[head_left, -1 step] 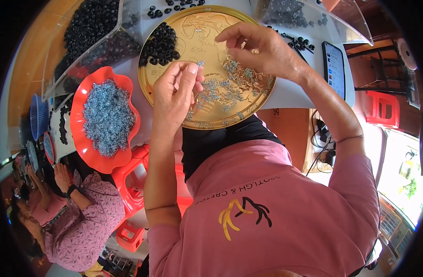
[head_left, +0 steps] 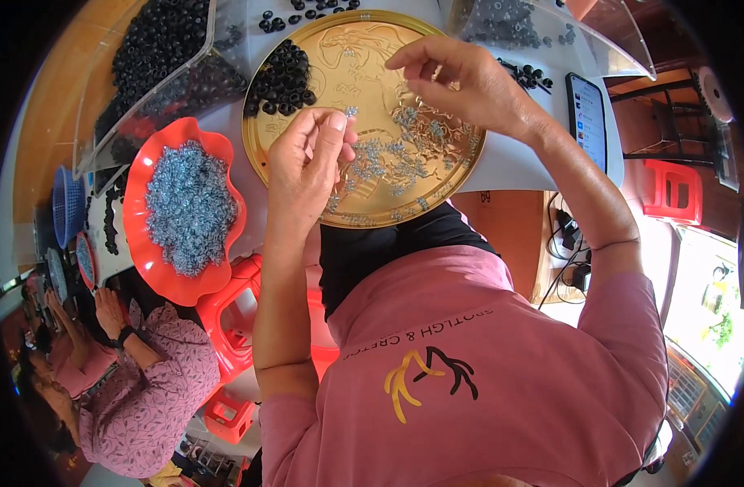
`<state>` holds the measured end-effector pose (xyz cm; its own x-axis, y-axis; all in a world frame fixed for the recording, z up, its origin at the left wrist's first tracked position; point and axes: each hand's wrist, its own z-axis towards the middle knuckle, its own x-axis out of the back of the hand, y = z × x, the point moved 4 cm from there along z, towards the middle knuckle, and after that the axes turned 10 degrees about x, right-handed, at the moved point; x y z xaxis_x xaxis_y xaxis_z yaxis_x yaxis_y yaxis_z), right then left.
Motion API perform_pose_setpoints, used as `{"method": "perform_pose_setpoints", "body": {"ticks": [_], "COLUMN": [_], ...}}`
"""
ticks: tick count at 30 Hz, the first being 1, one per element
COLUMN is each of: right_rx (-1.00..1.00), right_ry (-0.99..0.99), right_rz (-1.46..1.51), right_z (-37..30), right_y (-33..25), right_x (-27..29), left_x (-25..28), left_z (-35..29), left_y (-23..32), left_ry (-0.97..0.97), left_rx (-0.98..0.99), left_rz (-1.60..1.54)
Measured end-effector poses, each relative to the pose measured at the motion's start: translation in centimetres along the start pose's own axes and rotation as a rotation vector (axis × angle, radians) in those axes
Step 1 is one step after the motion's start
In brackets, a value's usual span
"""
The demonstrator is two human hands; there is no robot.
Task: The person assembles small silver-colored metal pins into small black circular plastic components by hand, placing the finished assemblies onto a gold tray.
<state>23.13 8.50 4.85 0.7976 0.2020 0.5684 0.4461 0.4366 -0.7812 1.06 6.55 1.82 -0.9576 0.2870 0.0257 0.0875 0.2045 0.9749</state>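
Note:
Over the round gold tray [head_left: 331, 49], my left hand [head_left: 307, 158] is closed, thumb against fingers, with a small silvery-blue coil spring [head_left: 352, 111] showing at the fingertips. My right hand [head_left: 465, 85] hovers above the tray's right part, index finger stretched out and thumb apart, nothing visible in it. Loose silvery-blue springs [head_left: 380, 158] lie scattered on the tray below both hands. Among them, toward the right, are thin copper-coloured pieces [head_left: 449, 150]. A heap of small black ring-like parts [head_left: 284, 81] sits at the tray's left edge.
Left of the tray stands a red wavy-rimmed bowl [head_left: 137, 235] full of similar springs. Clear bins [head_left: 214, 49] with black parts flank the tray's far side. A phone [head_left: 588, 122] lies at the right. Another person [head_left: 145, 381] sits at the lower left; a red stool [head_left: 672, 191] stands right.
My right hand has shifted slightly to the right, away from the left hand. My left hand stays almost where it was, the spring still at its fingertips.

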Motion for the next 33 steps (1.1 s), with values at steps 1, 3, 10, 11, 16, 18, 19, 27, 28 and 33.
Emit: {"method": "perform_pose_setpoints", "body": {"ticks": [1, 3, 10, 11, 16, 18, 19, 27, 28, 33], "right_rx": [-0.002, 0.132, 0.135, 0.137, -0.133, -0.197, -0.197, 0.230, 0.232, 0.254], "right_ry": [0.001, 0.018, -0.064, -0.065, -0.059, -0.041, -0.042, 0.145, 0.143, 0.187], "right_rz": [-0.004, -0.301, -0.347, -0.346, 0.291, 0.485, 0.486, 0.127, 0.128, 0.193], "right_z": [-0.2, -0.5, -0.7, -0.6, -0.1, 0.0, 0.0, 0.0, 0.1, 0.0], "right_y": [0.5, 1.1, 1.4, 0.5, -1.4, -1.1, -1.0, -2.5, -2.4, -2.2], "right_x": [0.5, 1.5, 1.4, 1.0, -2.4, -3.3, -3.6, -3.3, -3.4, -3.6], "left_x": [0.1, 0.1, -0.4, -0.5, -1.2, -1.4, -1.5, -1.3, -1.3, -1.1], "left_z": [0.0, 0.0, 0.1, 0.0, -0.1, -0.2, -0.3, -0.4, -0.4, -0.2], "left_y": [0.0, 0.0, -0.1, 0.1, 0.4, 0.6, 0.7, 1.2, 1.1, 0.7], "left_ry": [-0.001, -0.007, -0.008, 0.009, 0.063, 0.078, 0.099, 0.024, -0.030, -0.185], "left_rx": [-0.011, -0.024, -0.054, -0.115, -0.247, -0.332, -0.360, -0.127, -0.066, 0.115], "left_rz": [0.003, 0.003, 0.069, 0.094, 0.221, 0.232, 0.239, 0.096, -0.020, -0.252]}}
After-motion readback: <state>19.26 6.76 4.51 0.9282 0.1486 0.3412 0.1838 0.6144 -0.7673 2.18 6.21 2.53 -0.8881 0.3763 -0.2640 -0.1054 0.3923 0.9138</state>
